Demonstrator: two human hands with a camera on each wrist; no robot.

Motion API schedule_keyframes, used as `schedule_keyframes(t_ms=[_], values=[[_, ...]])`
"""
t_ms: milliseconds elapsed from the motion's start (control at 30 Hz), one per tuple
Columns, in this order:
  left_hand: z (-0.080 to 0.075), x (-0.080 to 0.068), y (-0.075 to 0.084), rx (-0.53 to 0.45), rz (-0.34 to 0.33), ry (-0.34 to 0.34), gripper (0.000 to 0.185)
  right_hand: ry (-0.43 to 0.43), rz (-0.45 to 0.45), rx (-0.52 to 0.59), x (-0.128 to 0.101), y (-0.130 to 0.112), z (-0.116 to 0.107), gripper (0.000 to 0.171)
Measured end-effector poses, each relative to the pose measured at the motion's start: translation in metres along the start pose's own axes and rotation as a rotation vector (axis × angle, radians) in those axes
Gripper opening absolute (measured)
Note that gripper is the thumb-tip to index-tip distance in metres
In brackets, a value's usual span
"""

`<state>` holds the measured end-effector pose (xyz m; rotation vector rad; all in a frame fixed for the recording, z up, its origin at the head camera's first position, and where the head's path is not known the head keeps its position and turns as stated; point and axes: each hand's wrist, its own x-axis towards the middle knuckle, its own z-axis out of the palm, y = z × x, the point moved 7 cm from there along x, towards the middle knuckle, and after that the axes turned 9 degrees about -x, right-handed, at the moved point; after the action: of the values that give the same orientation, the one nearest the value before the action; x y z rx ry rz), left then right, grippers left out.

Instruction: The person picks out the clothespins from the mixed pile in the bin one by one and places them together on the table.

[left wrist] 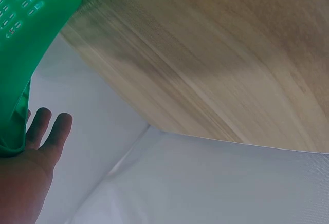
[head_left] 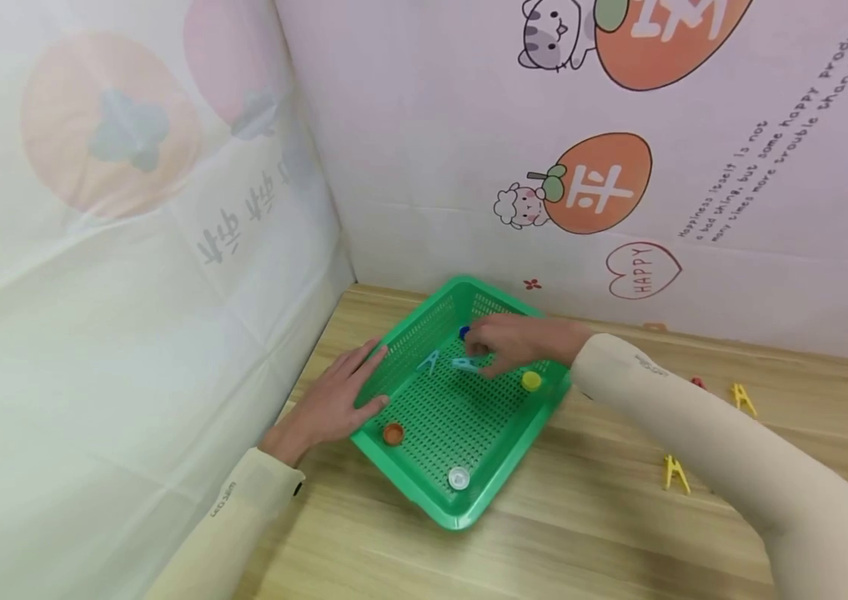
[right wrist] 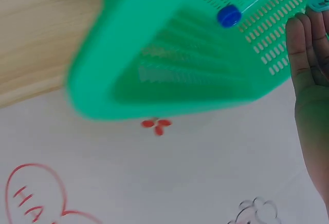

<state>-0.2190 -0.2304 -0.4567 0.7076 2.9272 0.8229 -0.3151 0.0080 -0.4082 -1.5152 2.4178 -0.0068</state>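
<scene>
A green basket (head_left: 491, 500) with a perforated floor rests on the wooden table. My left hand (head_left: 329, 406) lies on its left rim with straight fingers, the thumb reaching over the inside. Inside the basket, my right hand (head_left: 509, 340) pinches a light blue clothespin (head_left: 464, 364) at its fingertips, seen partly in the right wrist view. Another light blue clothespin (head_left: 429, 361) lies to its left. A blue cap (right wrist: 229, 16) is near the far corner, partly hidden by the hand in the head view. Yellow (head_left: 531, 382), brown-orange (head_left: 393, 433) and white (head_left: 459, 477) caps lie apart in the basket.
Yellow clothespins (head_left: 674, 473) and a small red item (head_left: 698, 382), partly covered by my right sleeve, lie on the table (head_left: 581, 525) right of the basket. A printed cloth wall (head_left: 431, 208) stands behind, and a white one (head_left: 131, 333) on the left.
</scene>
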Motion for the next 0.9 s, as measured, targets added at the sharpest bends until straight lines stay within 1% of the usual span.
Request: schedule_keyframes(t_ms=[167,267,500,633,767,900], values=[[-0.001,0.000,0.000,0.003,0.003,0.005,0.081,0.032,0.018,0.024,-0.025,0.010,-0.003,0.025],[0.000,0.000,0.001,0.003,0.003,0.006,0.081,0.068,0.042,0.054,-0.041,0.015,-0.008,0.024],[0.001,0.000,0.003,-0.008,0.014,0.015,0.081,0.211,0.120,0.091,-0.086,0.023,-0.019,0.020],[0.002,0.000,0.004,-0.007,0.015,0.011,0.081,0.249,0.174,0.080,-0.114,0.027,-0.015,0.021],[0.002,0.000,0.005,-0.012,0.018,0.014,0.081,0.264,0.252,0.078,-0.139,0.030,-0.010,0.023],[0.001,-0.001,0.005,-0.015,0.032,0.027,0.080,0.282,0.305,0.077,-0.162,0.032,-0.006,0.022]])
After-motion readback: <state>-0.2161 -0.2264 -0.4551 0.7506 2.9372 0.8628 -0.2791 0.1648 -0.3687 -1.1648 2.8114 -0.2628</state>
